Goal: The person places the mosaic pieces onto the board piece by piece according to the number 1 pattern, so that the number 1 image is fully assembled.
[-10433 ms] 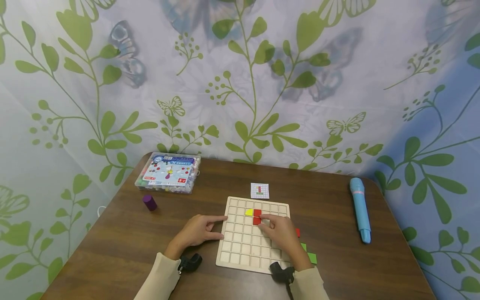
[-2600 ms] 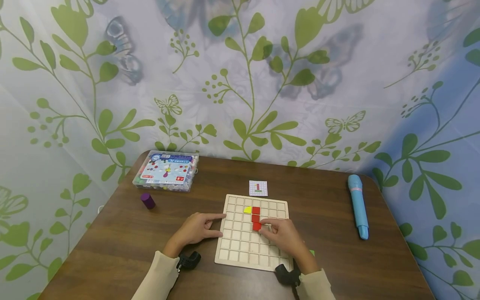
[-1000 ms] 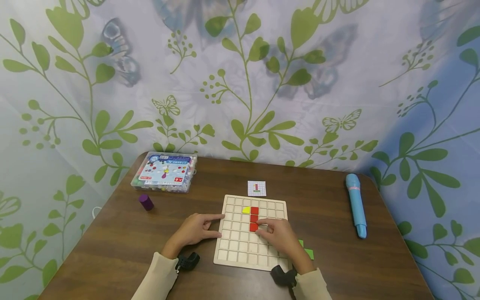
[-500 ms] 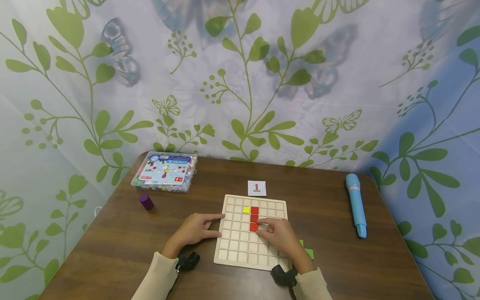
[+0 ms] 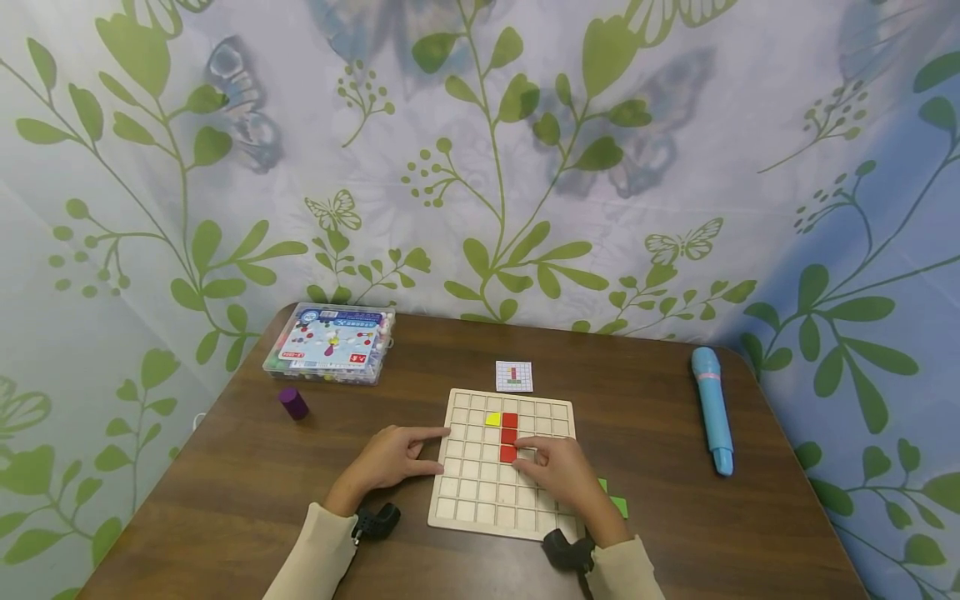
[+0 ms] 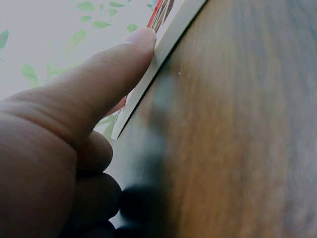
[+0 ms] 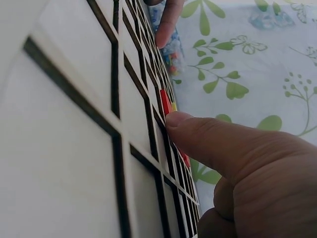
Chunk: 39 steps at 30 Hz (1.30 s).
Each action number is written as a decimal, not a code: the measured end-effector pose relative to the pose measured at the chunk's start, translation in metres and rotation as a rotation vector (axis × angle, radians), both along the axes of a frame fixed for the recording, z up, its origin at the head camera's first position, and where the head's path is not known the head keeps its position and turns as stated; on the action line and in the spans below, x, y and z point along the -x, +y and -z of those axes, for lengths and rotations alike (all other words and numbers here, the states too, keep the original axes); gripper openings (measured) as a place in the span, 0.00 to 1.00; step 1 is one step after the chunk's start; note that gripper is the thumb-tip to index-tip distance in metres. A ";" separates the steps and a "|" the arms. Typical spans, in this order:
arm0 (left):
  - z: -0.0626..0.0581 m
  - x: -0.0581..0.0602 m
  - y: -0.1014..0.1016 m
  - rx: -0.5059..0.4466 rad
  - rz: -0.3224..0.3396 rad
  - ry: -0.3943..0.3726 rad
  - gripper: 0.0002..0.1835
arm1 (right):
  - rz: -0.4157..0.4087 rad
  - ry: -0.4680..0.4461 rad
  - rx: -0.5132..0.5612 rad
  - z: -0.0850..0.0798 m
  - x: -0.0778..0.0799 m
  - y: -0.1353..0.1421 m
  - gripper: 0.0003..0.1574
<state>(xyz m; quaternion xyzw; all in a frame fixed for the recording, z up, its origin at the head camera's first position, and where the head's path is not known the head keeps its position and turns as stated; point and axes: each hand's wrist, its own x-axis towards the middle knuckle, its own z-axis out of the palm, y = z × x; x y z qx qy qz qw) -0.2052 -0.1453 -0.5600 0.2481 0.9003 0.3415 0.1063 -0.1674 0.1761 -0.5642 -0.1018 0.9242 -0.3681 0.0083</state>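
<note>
Wooden grid board (image 5: 487, 492), one, flat on the brown tabletop (image 5: 225, 500), with open cells on every side of its tiles. Lowest red tile (image 5: 507, 454), in its cell under two upper red tiles (image 5: 509, 427); yellow quarter-round tile (image 5: 492, 419) left of the top one. Right hand (image 5: 561, 471): thumb and index apart, at the lowest red tile's right side; whether they clamp it I cannot tell. Left hand (image 5: 390, 461): thumb and index spread, tips at the board's left edge. Green tiles (image 5: 618, 506), by the board's right edge, partly behind the forearm. Pattern card (image 5: 513, 377), just beyond the far edge. Clear plastic box (image 5: 333, 343), far left corner; purple cylinder (image 5: 293, 404), nearer. Blue microphone (image 5: 714, 408), near the tabletop's right edge, well apart from the board.
</note>
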 end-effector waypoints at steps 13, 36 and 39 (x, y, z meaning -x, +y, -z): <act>0.004 0.001 -0.001 -0.003 0.006 0.009 0.33 | 0.064 0.083 0.060 -0.009 -0.003 0.017 0.13; 0.006 0.003 -0.003 -0.001 0.012 0.029 0.33 | 0.238 0.074 0.130 -0.026 -0.043 0.073 0.15; 0.007 0.003 -0.002 -0.003 0.016 0.030 0.33 | 0.261 0.038 0.105 -0.028 -0.050 0.075 0.15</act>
